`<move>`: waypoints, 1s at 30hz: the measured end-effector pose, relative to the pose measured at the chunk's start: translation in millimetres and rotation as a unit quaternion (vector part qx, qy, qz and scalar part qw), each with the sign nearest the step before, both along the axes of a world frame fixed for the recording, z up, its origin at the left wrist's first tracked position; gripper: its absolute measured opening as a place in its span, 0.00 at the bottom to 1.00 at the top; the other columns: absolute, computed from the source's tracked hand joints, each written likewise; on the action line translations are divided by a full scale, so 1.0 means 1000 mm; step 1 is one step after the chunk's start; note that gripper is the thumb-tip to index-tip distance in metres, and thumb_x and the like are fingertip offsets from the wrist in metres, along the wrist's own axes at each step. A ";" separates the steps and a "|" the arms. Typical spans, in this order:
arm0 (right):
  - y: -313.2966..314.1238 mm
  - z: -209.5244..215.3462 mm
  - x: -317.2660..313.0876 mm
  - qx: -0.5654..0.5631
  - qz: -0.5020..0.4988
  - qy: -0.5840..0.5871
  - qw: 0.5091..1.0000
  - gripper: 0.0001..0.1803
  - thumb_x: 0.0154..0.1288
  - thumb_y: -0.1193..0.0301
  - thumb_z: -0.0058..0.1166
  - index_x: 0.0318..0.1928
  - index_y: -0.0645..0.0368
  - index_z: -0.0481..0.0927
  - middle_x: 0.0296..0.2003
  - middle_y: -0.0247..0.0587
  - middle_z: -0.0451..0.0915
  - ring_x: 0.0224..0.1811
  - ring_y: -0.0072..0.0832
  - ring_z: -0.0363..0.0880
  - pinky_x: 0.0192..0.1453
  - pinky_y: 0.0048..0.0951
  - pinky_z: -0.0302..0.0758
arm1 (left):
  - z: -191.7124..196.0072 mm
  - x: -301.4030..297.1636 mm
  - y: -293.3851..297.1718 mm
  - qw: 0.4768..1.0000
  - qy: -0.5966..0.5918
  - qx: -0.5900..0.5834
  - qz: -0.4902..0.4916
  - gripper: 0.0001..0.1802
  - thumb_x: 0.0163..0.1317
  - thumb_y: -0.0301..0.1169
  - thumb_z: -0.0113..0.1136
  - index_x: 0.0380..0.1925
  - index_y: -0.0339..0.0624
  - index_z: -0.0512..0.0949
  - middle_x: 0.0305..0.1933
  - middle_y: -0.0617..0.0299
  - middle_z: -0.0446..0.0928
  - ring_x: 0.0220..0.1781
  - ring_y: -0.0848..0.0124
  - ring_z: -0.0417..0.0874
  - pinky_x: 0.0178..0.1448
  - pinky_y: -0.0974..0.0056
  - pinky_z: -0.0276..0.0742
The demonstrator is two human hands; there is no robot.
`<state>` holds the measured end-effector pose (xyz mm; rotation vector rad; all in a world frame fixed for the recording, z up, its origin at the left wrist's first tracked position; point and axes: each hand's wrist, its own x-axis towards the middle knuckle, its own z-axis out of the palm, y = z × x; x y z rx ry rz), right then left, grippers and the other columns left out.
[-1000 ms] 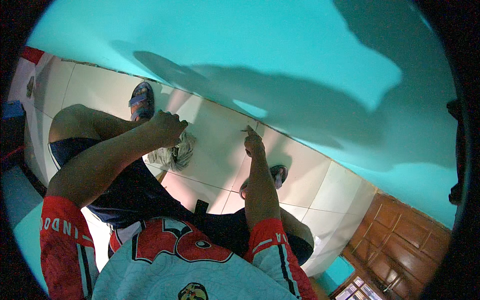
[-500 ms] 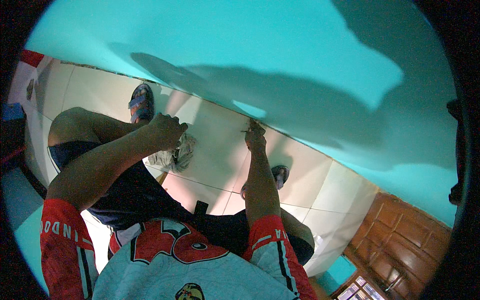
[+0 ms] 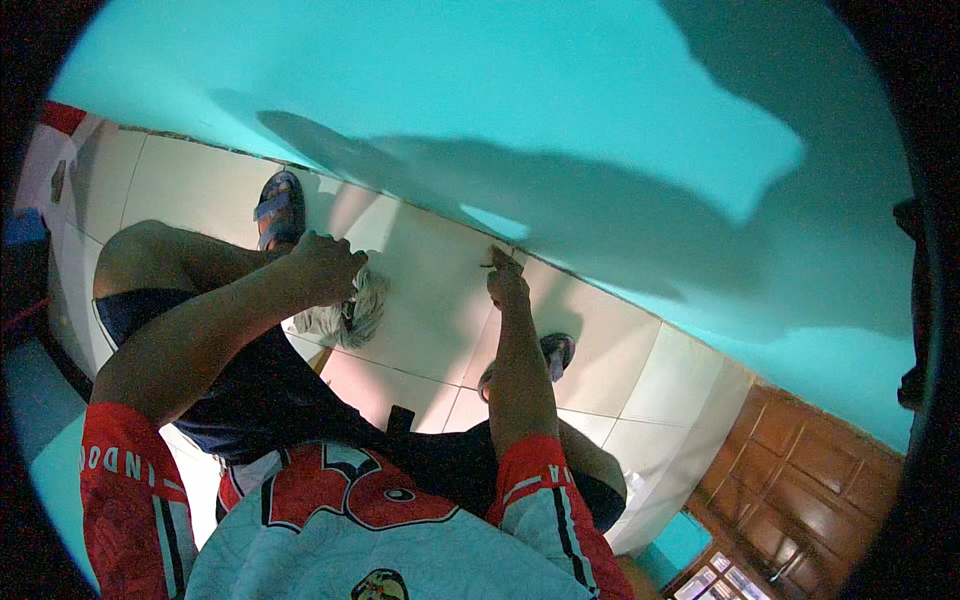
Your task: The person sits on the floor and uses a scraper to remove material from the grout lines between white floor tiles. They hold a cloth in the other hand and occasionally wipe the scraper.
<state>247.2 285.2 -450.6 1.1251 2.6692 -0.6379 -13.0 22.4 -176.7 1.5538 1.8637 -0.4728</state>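
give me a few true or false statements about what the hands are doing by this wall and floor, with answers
1. The left hand grips a crumpled greyish rag. True.
2. The right hand holds the rag too. False: it holds a small thin tool, too small to identify, at the joint where the floor tiles meet the turquoise wall.
3. The person wears sandals. True.
4. The floor is dark wood planks. False: it is pale square tiles.
5. The two hands touch each other. False: they are apart, with bare tile between them.
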 end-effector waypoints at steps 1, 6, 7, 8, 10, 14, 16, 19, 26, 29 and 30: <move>0.003 0.004 0.000 -0.080 -0.029 -0.082 0.993 0.34 0.63 0.64 0.52 0.71 0.39 0.65 0.60 0.39 0.76 0.56 0.38 0.80 0.45 0.39 0.84 | 0.000 0.000 0.000 1.000 0.002 -0.008 0.006 0.32 0.59 0.50 0.63 0.58 0.44 0.73 0.46 0.49 0.80 0.48 0.51 0.85 0.50 0.44 0.80; 0.002 0.000 0.003 0.026 -0.012 0.023 0.999 0.34 0.62 0.64 0.54 0.70 0.38 0.66 0.60 0.38 0.75 0.55 0.35 0.80 0.45 0.38 0.84 | 0.001 0.001 0.001 1.000 -0.007 0.007 -0.005 0.32 0.59 0.50 0.63 0.59 0.43 0.72 0.46 0.48 0.80 0.48 0.51 0.85 0.51 0.44 0.80; 0.000 -0.007 0.005 0.084 0.017 0.070 0.994 0.33 0.62 0.64 0.53 0.70 0.37 0.67 0.60 0.38 0.76 0.54 0.35 0.80 0.44 0.38 0.84 | 0.001 0.002 0.001 1.000 -0.010 0.005 -0.006 0.32 0.60 0.49 0.62 0.59 0.43 0.72 0.46 0.48 0.80 0.48 0.51 0.85 0.51 0.44 0.80; -0.005 -0.018 0.008 0.147 0.044 0.114 0.982 0.33 0.62 0.64 0.53 0.70 0.36 0.67 0.59 0.38 0.76 0.52 0.34 0.81 0.43 0.39 0.84 | 0.001 0.002 0.001 1.000 -0.012 0.003 -0.010 0.32 0.60 0.49 0.62 0.60 0.43 0.72 0.47 0.48 0.80 0.48 0.51 0.85 0.51 0.44 0.80; -0.001 -0.037 0.011 0.175 0.099 0.137 0.970 0.32 0.63 0.64 0.52 0.69 0.34 0.67 0.58 0.38 0.78 0.50 0.35 0.82 0.41 0.40 0.84 | 0.002 0.001 0.002 1.000 -0.017 -0.002 -0.005 0.32 0.60 0.49 0.62 0.60 0.43 0.71 0.47 0.48 0.80 0.49 0.51 0.84 0.52 0.44 0.79; 0.008 -0.051 0.009 0.023 0.022 0.071 0.997 0.28 0.65 0.66 0.47 0.67 0.36 0.70 0.50 0.39 0.81 0.42 0.35 0.83 0.34 0.41 0.82 | 0.002 0.001 0.001 1.000 -0.015 -0.004 0.001 0.33 0.60 0.49 0.62 0.61 0.43 0.71 0.48 0.48 0.80 0.50 0.52 0.84 0.52 0.44 0.79; 0.009 -0.041 0.002 -0.097 -0.105 -0.009 0.990 0.24 0.70 0.67 0.44 0.66 0.40 0.71 0.42 0.40 0.84 0.33 0.31 0.81 0.29 0.41 0.79 | 0.003 0.002 0.001 1.000 -0.016 0.005 0.001 0.32 0.60 0.49 0.62 0.60 0.43 0.71 0.48 0.48 0.80 0.50 0.51 0.84 0.53 0.44 0.79; 0.005 -0.020 -0.006 -0.081 -0.085 -0.039 0.992 0.27 0.71 0.69 0.40 0.70 0.40 0.65 0.45 0.42 0.83 0.28 0.33 0.81 0.26 0.38 0.78 | 0.003 0.001 0.002 1.000 -0.028 -0.013 0.000 0.33 0.60 0.49 0.62 0.61 0.44 0.71 0.48 0.48 0.80 0.50 0.51 0.84 0.53 0.45 0.79; -0.012 -0.031 0.001 0.143 0.022 0.088 0.986 0.38 0.63 0.64 0.49 0.75 0.31 0.57 0.64 0.35 0.71 0.55 0.38 0.76 0.45 0.42 0.81 | 0.004 0.000 0.003 1.000 -0.016 -0.004 -0.002 0.32 0.60 0.48 0.62 0.61 0.44 0.71 0.47 0.48 0.80 0.49 0.51 0.85 0.51 0.44 0.80; -0.010 -0.038 0.004 0.117 0.019 0.056 0.991 0.38 0.63 0.65 0.48 0.75 0.31 0.57 0.58 0.34 0.75 0.47 0.37 0.80 0.40 0.39 0.81 | 0.004 0.001 0.002 1.000 -0.018 0.005 -0.003 0.31 0.60 0.46 0.62 0.60 0.44 0.72 0.47 0.49 0.80 0.48 0.51 0.85 0.51 0.44 0.80; -0.008 -0.036 0.003 0.063 0.008 0.042 0.997 0.37 0.65 0.67 0.46 0.75 0.32 0.57 0.51 0.36 0.77 0.40 0.35 0.80 0.35 0.37 0.80 | 0.004 0.002 0.002 1.000 -0.022 0.002 0.000 0.31 0.60 0.46 0.62 0.60 0.44 0.72 0.47 0.49 0.80 0.49 0.52 0.85 0.51 0.44 0.80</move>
